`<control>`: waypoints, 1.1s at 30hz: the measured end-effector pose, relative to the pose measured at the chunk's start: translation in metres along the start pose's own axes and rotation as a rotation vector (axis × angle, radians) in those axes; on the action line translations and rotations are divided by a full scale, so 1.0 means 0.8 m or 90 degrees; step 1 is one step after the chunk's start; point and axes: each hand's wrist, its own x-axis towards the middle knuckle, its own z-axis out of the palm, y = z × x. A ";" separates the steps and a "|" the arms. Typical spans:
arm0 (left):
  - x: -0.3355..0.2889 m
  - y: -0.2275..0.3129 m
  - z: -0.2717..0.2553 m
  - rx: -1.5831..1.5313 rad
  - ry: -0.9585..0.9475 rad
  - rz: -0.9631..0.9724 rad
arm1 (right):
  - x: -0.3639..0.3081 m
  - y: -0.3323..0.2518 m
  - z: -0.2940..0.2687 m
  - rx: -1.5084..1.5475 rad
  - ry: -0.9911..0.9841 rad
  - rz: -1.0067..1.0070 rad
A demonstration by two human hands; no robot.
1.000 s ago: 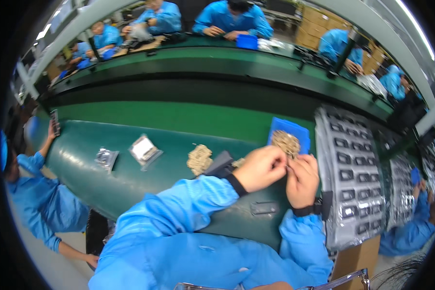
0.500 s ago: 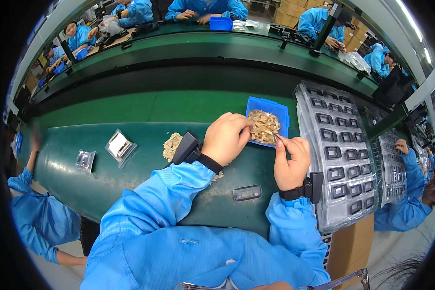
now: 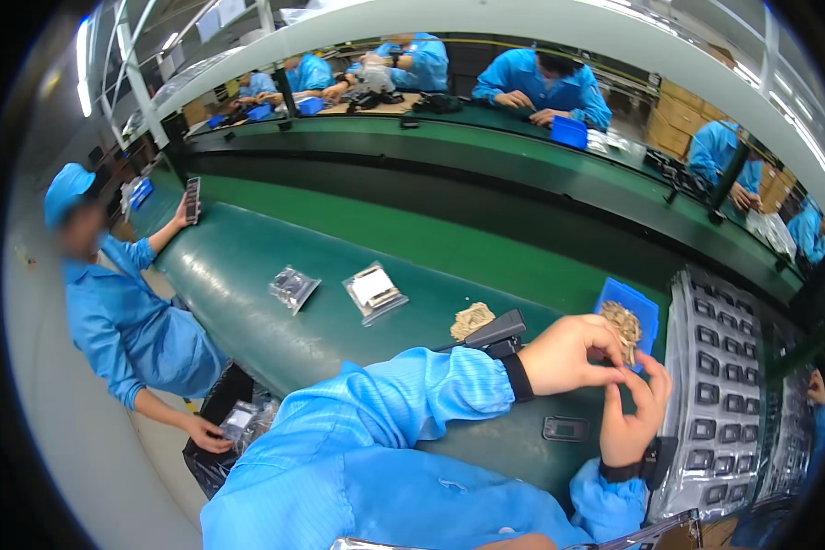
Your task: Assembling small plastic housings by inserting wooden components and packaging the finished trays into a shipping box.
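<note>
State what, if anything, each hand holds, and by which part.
Cannot be told: the left hand and right hand nearly meet by the blue rectangular plastic bin; any piece between them is too small to see.

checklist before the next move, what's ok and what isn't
1. Blue bin near the hands: ok, just beyond the left hand and right hand.
2. Bin stocked: ok, a heap of tan pieces is inside.
3. Dark rectangular part free: ok, flat on the green bench, neither hand on it.
4. Something pinched in the hands: cannot tell, too small.
5. Tan material only in the bin: not ok, a tan pile lies on the bench.
</note>
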 end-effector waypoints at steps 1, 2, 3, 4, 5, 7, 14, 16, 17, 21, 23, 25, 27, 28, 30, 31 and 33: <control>-0.010 0.008 -0.001 -0.034 -0.002 0.005 | -0.009 -0.003 -0.003 0.125 -0.009 0.051; -0.019 0.012 -0.002 -0.072 -0.007 0.008 | -0.017 -0.003 -0.005 0.314 -0.029 0.123; -0.030 0.014 -0.002 -0.086 -0.018 0.024 | -0.027 0.000 -0.007 0.465 -0.053 0.174; -0.037 0.017 -0.001 -0.097 -0.031 0.019 | -0.040 0.008 -0.008 0.610 -0.071 0.231; -0.046 0.023 -0.003 -0.094 -0.031 0.000 | -0.046 0.018 -0.010 0.562 -0.106 0.176; -0.066 0.025 -0.003 -0.146 -0.042 -0.068 | -0.065 0.021 -0.013 0.593 -0.115 0.212; -0.095 0.002 0.008 -0.173 -0.062 -0.128 | -0.093 0.004 -0.010 0.585 -0.181 0.328; -0.095 -0.003 0.008 -0.143 -0.042 -0.139 | -0.100 0.005 0.003 0.601 -0.148 0.366; -0.101 -0.013 0.011 -0.172 -0.010 -0.171 | -0.092 -0.006 0.004 0.541 -0.142 0.361; -0.118 -0.033 0.028 -0.269 0.032 -0.227 | -0.091 -0.018 0.007 0.255 -0.182 0.191; -0.123 -0.030 0.030 -0.264 0.032 -0.269 | -0.092 -0.023 0.014 0.213 -0.169 0.134; -0.125 -0.036 0.035 -0.255 0.030 -0.276 | -0.099 -0.016 0.012 0.202 -0.167 0.152; -0.127 -0.046 0.040 -0.302 0.040 -0.289 | -0.099 -0.011 0.011 0.216 -0.177 0.157; -0.127 -0.048 0.041 -0.344 0.056 -0.297 | -0.099 -0.010 0.009 0.217 -0.177 0.159; -0.126 -0.049 0.041 -0.338 0.063 -0.297 | -0.098 -0.010 0.008 0.244 -0.189 0.173; -0.125 -0.048 0.042 -0.333 0.071 -0.294 | -0.099 -0.009 0.008 0.245 -0.190 0.173; -0.123 -0.039 0.042 -0.349 0.076 -0.314 | -0.101 -0.008 0.010 0.198 -0.153 0.116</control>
